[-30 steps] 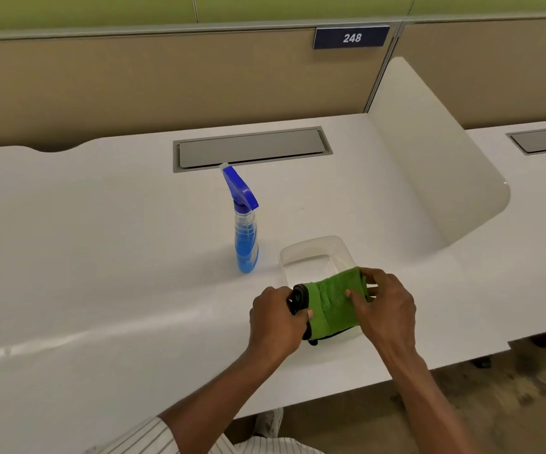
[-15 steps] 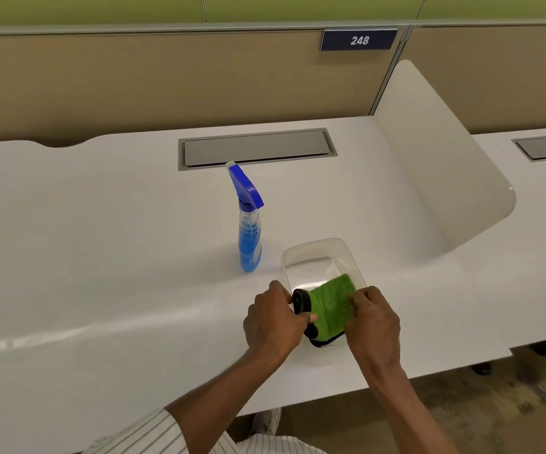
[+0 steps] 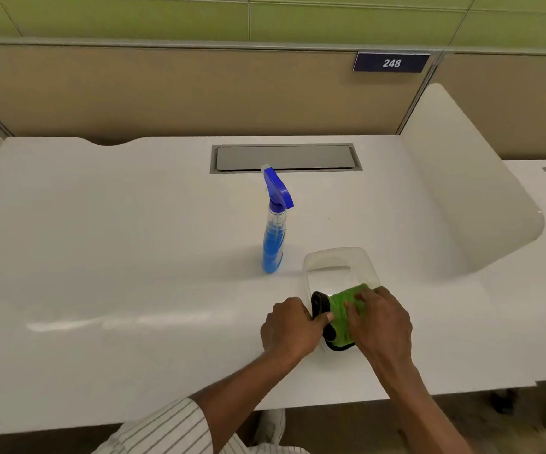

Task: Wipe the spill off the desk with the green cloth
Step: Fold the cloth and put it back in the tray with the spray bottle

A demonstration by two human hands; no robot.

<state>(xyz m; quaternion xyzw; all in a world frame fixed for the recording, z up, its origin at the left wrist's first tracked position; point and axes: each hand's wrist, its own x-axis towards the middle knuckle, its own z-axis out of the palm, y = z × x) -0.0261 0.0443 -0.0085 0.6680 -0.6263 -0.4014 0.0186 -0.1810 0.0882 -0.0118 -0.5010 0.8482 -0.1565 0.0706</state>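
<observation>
The green cloth (image 3: 343,314) lies folded in the near end of a clear tray (image 3: 337,260) on the table (image 3: 134,240), likely to keep it off the surface. The left hand (image 3: 289,329) pinches its dark edge; the right hand (image 3: 381,322) presses down, fingers curled, both wrists low.

Even, soft indoor light falls from overhead on the white counter (image 3: 134,257) in front of me. A pale streak of glare (image 3: 127,322) runs across its near left part. The spray bottle (image 3: 274,231) casts a faint shadow leftward. Straight edges bow toward the corners, and the picture is slightly soft throughout.
</observation>
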